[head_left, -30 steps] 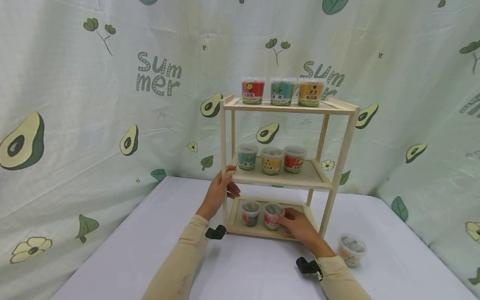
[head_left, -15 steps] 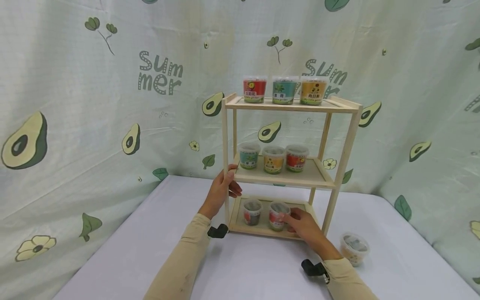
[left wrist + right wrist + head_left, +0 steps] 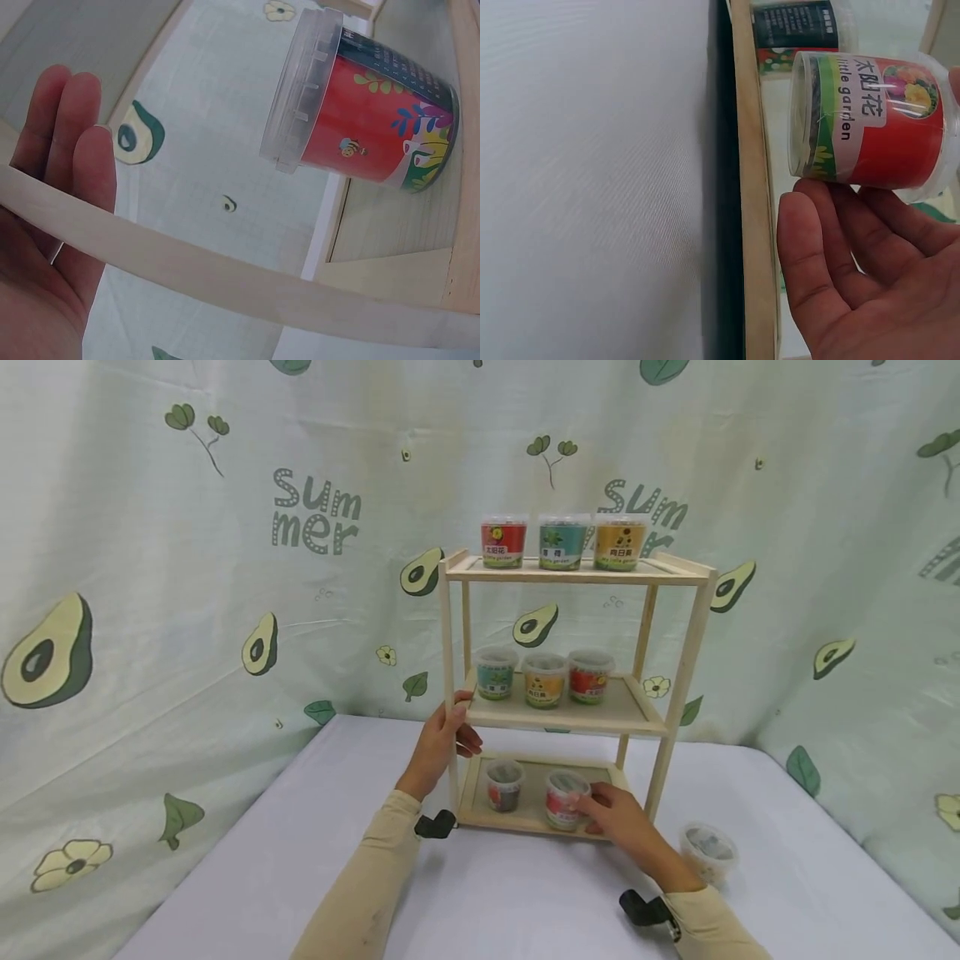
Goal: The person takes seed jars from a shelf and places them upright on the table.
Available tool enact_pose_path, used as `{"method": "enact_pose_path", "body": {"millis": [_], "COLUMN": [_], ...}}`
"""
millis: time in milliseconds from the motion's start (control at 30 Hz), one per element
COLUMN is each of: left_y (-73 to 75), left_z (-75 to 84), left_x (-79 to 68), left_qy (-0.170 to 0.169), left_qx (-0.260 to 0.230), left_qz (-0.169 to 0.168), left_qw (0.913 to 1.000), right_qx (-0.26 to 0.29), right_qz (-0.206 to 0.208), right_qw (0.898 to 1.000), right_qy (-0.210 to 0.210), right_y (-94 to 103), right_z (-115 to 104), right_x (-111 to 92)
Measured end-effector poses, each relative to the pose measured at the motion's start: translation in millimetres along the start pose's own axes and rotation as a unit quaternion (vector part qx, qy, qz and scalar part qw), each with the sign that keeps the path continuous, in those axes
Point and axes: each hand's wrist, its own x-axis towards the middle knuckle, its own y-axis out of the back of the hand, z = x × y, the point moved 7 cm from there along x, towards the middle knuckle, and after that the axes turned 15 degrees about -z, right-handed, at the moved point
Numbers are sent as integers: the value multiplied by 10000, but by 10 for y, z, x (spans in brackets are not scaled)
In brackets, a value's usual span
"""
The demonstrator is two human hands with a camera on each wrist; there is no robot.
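Note:
A three-tier wooden rack point(image 3: 566, 719) stands on the table. My left hand point(image 3: 438, 743) grips its left front post at the middle shelf; in the left wrist view several fingers point(image 3: 66, 131) extend behind the post point(image 3: 225, 274). On the bottom shelf, my right hand point(image 3: 626, 822) holds a red-labelled plastic cup point(image 3: 559, 806) by its right side. The right wrist view shows this cup point(image 3: 889, 124) with a flower picture and "little garden" lettering, the fingers beneath it. Another small cup point(image 3: 503, 795), red and dark, stands to its left.
Red, teal and yellow cups stand in a row on the top shelf point(image 3: 577, 578); the middle shelf carries teal, yellow and red ones. Another cup point(image 3: 708, 853) sits on the white table point(image 3: 525, 902) to the right, beside my right forearm. A patterned curtain point(image 3: 360, 635) hangs behind.
My right hand has shifted the red-labelled cup rightward along the bottom shelf, widening the gap to the other cup. My left hand stays at the post.

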Motion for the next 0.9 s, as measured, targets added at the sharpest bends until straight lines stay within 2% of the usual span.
{"method": "enact_pose_path", "body": {"millis": [600, 900], "left_y": [-6, 6], "left_z": [21, 11], "left_x": [-32, -9], "left_qy": [22, -8], "left_qx": [44, 141], "left_qz": [-27, -1], "left_qw": [10000, 9999], "right_qx": [-291, -155], "right_qz": [-218, -397], "right_qw": [9993, 9988], "right_qy": [115, 241], "right_y": [42, 66], "right_z": [-53, -48], "right_x": [-260, -341]}}
